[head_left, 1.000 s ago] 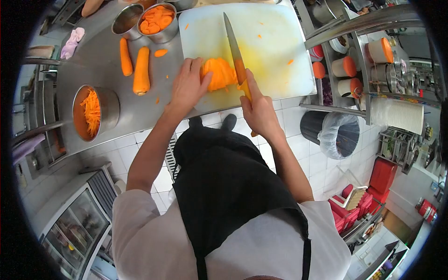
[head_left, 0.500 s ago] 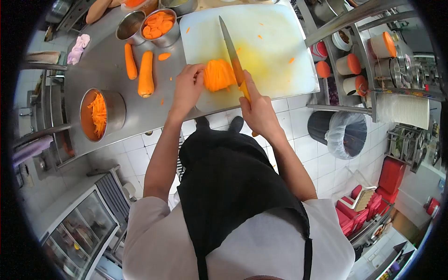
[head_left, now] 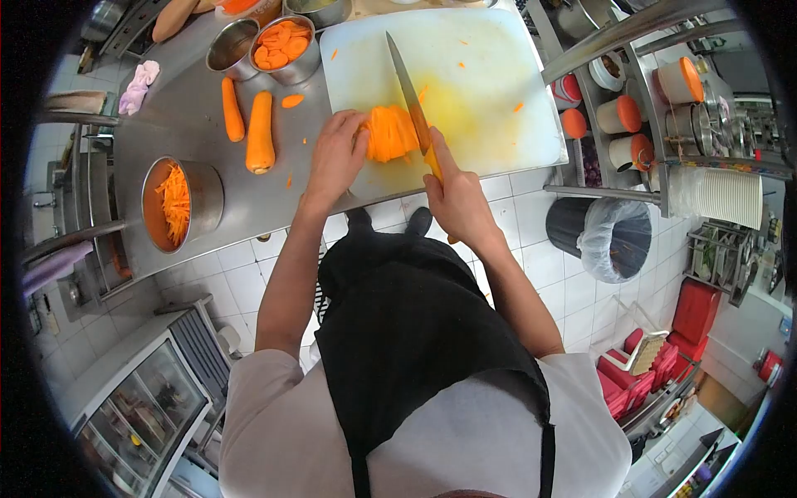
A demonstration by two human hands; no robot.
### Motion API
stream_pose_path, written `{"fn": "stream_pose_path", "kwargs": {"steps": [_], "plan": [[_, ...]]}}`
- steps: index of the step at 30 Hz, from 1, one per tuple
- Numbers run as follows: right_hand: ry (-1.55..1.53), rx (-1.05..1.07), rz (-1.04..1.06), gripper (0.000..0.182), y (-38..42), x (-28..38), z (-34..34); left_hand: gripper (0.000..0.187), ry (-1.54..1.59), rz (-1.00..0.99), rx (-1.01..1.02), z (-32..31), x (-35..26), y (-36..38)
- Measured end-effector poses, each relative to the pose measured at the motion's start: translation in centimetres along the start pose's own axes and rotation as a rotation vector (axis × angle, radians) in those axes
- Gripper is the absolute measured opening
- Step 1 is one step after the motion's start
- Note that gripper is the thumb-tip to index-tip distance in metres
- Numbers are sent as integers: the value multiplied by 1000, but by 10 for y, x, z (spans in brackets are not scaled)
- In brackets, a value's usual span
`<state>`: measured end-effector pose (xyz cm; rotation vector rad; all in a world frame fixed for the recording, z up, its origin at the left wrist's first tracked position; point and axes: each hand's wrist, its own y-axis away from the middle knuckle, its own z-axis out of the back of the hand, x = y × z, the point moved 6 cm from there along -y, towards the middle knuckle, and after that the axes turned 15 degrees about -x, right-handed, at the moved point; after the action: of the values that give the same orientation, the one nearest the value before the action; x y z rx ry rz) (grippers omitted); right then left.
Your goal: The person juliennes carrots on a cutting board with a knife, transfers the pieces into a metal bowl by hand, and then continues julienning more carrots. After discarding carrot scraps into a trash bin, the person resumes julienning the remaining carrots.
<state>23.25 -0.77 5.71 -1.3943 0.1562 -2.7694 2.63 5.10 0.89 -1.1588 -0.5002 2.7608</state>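
My right hand [head_left: 457, 192] is wrapped round the yellow handle of a long kitchen knife [head_left: 406, 83], whose blade points away from me. The blade is along the right side of a stack of sliced carrot [head_left: 390, 134] on the white cutting board [head_left: 490, 62]. With bent fingers, my left hand [head_left: 336, 159] presses against the stack's left side and steadies it. A few orange bits lie on the board. To the left on the steel table are a thick whole carrot [head_left: 260, 133] and a thinner carrot [head_left: 232, 110], beside a small carrot piece [head_left: 292, 100].
A metal pot [head_left: 212, 199] of carrot strips stands at the table's left front. Behind the carrots are a metal bowl of carrot slices [head_left: 282, 43] and another metal bowl [head_left: 232, 50]. Another person's arm [head_left: 176, 18] shows at the far left. A lined bin [head_left: 610, 236] stands right.
The knife blade has shifted slightly left at the tip. My left hand has moved a little, its fingers lying slightly further over the stack's edge. Everything else looks the same.
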Motion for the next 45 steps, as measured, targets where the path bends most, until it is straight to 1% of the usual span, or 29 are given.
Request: {"fn": "stream_pose_path", "kwargs": {"steps": [3,6,9,12,13,15,18,19,21,22,25,28,31,34,37,40,43,45], "plan": [[-8,10,-23,72,0,3,0,52,-135,-171,20,5,-19,-2],[6,22,-38,72,0,3,1,68,-120,-193,121,5,-20,-2],[16,21,-29,71,0,2,-1,76,-180,-232,153,7,-18,0],[36,-26,46,71,0,6,-2,71,-151,-344,99,-3,-23,1],[48,-49,78,70,0,7,-1,66,-90,-303,69,-6,-20,2],[46,-16,30,71,-1,9,-1,57,34,-221,7,-14,-14,5],[48,39,-30,72,-3,7,-2,40,85,-296,-72,-17,-18,10],[52,60,-47,72,-3,5,-3,38,89,-306,-75,-19,-20,11],[61,16,27,72,-4,5,-3,32,99,-326,-83,-19,-26,10],[64,-8,65,72,-4,5,-3,31,94,-321,-76,-19,-28,8],[137,3,55,69,0,3,-7,30,97,-297,-65,-19,-28,8],[91,86,-79,71,-4,1,-5,27,128,-279,-82,-21,-26,6],[65,76,-3,71,-12,12,8,25,141,-264,-86,-20,-25,6],[77,1,124,69,-13,20,8,22,146,-255,-88,-21,-26,5],[124,48,43,71,-11,19,3,20,143,-253,-82,-21,-25,5],[170,-15,162,71,-8,24,5,18,142,-259,-82,-20,-25,5],[197,97,-91,72,-1,14,-9,16,147,-260,-87,-20,-26,4],[201,39,-11,75,2,1,-29,15,147,-272,-99,-18,-27,4]]}}
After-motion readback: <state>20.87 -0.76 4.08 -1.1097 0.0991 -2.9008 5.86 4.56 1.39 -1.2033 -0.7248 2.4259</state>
